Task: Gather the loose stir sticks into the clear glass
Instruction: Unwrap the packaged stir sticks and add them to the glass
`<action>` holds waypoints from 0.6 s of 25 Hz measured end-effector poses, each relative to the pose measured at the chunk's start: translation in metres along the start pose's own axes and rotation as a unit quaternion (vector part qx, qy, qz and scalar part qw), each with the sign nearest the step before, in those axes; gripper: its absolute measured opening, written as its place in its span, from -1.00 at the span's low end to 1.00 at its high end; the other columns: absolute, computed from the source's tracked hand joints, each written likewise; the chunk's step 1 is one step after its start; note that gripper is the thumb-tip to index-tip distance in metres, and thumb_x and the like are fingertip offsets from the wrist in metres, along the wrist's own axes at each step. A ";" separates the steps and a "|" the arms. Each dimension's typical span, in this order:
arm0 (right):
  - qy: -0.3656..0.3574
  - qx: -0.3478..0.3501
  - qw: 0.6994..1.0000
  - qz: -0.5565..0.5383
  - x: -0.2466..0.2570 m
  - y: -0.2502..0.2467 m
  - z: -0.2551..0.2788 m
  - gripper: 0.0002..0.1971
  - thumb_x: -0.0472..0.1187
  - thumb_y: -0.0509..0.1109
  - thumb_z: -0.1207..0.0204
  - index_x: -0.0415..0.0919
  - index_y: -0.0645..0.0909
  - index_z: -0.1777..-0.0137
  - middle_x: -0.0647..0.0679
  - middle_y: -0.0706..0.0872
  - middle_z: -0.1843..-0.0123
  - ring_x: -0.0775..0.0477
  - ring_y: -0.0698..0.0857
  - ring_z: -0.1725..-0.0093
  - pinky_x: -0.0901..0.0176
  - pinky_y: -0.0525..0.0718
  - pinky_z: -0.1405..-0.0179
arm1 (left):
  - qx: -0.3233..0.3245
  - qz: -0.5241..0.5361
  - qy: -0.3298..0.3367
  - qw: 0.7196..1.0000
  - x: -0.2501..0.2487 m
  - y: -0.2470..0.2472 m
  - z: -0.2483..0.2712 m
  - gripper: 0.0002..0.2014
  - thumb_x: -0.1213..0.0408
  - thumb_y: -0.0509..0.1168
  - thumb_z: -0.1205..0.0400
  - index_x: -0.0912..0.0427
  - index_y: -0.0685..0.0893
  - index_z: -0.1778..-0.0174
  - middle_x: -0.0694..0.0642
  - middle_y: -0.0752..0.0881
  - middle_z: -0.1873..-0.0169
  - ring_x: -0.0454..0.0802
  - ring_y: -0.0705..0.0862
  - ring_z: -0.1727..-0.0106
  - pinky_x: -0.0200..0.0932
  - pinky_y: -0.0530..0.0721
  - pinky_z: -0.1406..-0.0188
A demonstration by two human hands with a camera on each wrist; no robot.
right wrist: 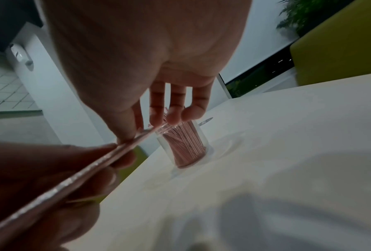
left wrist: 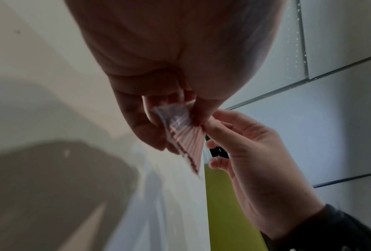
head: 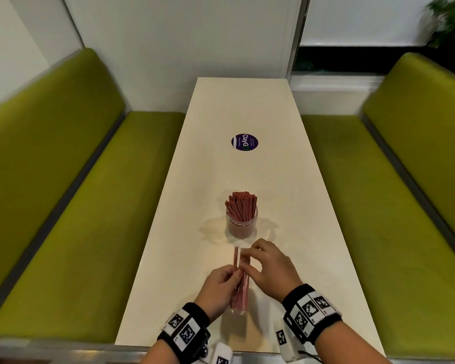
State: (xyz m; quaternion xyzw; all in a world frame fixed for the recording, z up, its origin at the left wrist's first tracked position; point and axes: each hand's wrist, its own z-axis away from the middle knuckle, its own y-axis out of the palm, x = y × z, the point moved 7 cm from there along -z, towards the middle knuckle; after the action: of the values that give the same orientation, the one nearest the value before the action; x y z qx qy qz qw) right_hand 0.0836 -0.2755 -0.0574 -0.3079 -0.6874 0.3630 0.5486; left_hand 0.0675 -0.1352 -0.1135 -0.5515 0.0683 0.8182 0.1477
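Observation:
A clear glass [head: 241,225] stands on the white table [head: 286,179], packed with upright red-and-white stir sticks [head: 242,206]. It shows too in the right wrist view as the glass [right wrist: 183,144] beyond my fingers. Just in front of it I hold a clear plastic packet of stir sticks [head: 241,282] above the table. My left hand [head: 221,287] grips the packet's middle from the left. My right hand [head: 267,266] pinches its upper part between thumb and fingers. In the left wrist view the packet [left wrist: 184,134] sits between both hands.
Green padded benches [head: 76,206] run along both long sides of the table. A round dark sticker [head: 244,142] lies on the tabletop farther back. A white wall and a window frame close the far end, with a plant [head: 452,19] at the upper right.

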 end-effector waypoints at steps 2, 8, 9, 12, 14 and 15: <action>-0.002 -0.004 1.000 0.023 0.006 0.003 -0.002 -0.79 0.11 0.42 -0.53 0.13 0.75 -0.10 0.18 0.64 0.04 0.11 0.64 -0.03 0.17 0.61 0.20 | 0.006 -0.023 0.012 1.000 0.000 -0.004 -0.001 -0.72 0.19 0.24 -0.76 0.08 0.67 0.27 -0.12 0.64 0.47 -0.13 0.55 0.41 -0.16 0.49 0.34; -0.047 -0.018 0.993 0.103 0.024 0.010 -0.011 -0.87 -0.01 0.44 -0.53 0.01 0.73 0.21 0.13 0.62 0.21 0.04 0.67 0.13 0.20 0.49 0.48 | 0.018 -0.039 -0.005 0.999 0.001 -0.012 0.001 -0.72 0.09 0.23 -0.75 0.08 0.73 0.20 0.08 0.79 0.30 -0.01 0.69 0.32 -0.12 0.61 0.34; -0.050 -0.014 0.992 0.111 0.025 0.011 -0.013 -0.86 -0.03 0.43 -0.55 -0.02 0.70 0.21 0.12 0.62 0.20 0.03 0.66 0.12 0.19 0.51 0.48 | 0.014 -0.039 -0.005 0.999 0.002 -0.014 0.000 -0.70 0.04 0.24 -0.72 0.09 0.73 0.22 0.12 0.78 0.30 0.01 0.68 0.32 -0.08 0.61 0.33; -0.001 0.000 1.000 -0.023 0.020 0.011 -0.021 -0.87 -0.11 0.35 -0.65 -0.04 0.59 0.14 0.09 0.58 0.08 0.06 0.58 0.03 0.16 0.62 0.20 | -0.003 -0.039 -0.001 0.999 0.003 -0.021 -0.002 -0.66 -0.03 0.26 -0.66 0.20 0.67 0.19 0.17 0.73 0.32 0.04 0.64 0.33 0.00 0.60 0.32; 0.096 -0.006 0.973 -0.211 0.010 0.005 -0.026 -0.85 -0.16 0.32 -0.69 -0.03 0.54 0.15 0.03 0.66 0.06 0.07 0.65 0.03 0.15 0.68 0.07 | -0.003 -0.025 0.002 1.000 0.001 -0.025 -0.002 -0.71 0.12 0.23 -0.74 0.24 0.66 0.19 0.16 0.73 0.32 0.03 0.63 0.37 -0.09 0.60 0.37; 0.152 -0.004 0.940 -0.306 0.007 0.005 -0.027 -0.84 -0.18 0.29 -0.71 -0.08 0.54 0.14 -0.04 0.73 0.06 0.04 0.71 0.06 0.11 0.73 0.08 | -0.002 -0.019 0.003 1.000 0.000 -0.026 -0.002 -0.74 0.20 0.21 -0.76 0.22 0.68 0.18 0.14 0.74 0.32 0.01 0.63 0.37 -0.14 0.59 0.37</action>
State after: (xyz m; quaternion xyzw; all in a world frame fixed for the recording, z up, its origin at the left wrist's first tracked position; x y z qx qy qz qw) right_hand 0.1086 -0.2630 -0.0540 -0.1364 -0.6580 0.1241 0.7301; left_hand 0.0775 -0.1108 -0.1129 -0.5550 0.0569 0.8140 0.1618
